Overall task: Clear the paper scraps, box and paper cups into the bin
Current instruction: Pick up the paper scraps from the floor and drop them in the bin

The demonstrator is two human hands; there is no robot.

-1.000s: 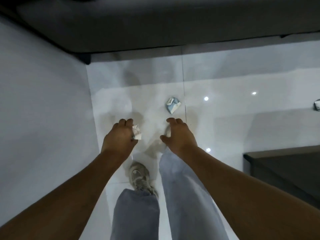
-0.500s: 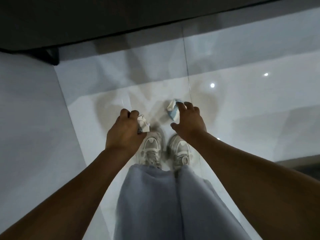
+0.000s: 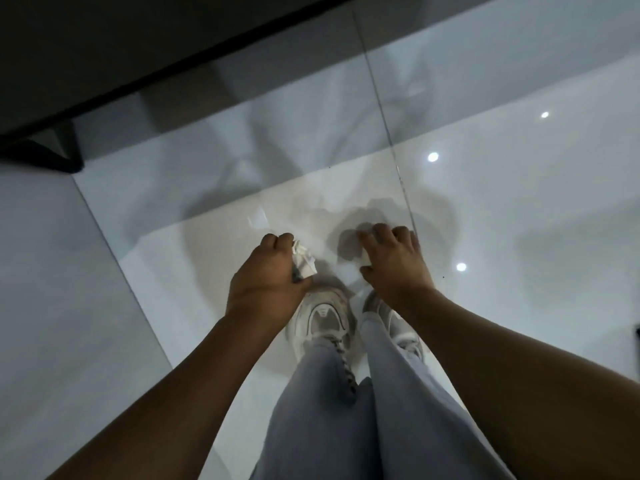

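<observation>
My left hand (image 3: 266, 282) grips a crumpled white paper scrap (image 3: 304, 264), which sticks out past the thumb side. My right hand (image 3: 394, 263) is low over the glossy floor, just ahead of my shoes. Its fingers are curled down around the blue-and-white paper scrap (image 3: 364, 266). Only a pale sliver of that scrap shows between the fingers and thumb. No bin, box or paper cups are in view.
My two pale sneakers (image 3: 323, 317) stand on the white tiled floor (image 3: 502, 209) right under the hands. Dark furniture (image 3: 104, 57) runs along the top left, its black foot (image 3: 65, 157) on the floor. A white wall (image 3: 52, 271) closes the left side.
I stepped forward and bent lower. My right hand reached the blue-and-white scrap on the floor and closed over it. My left hand kept its white scrap.
</observation>
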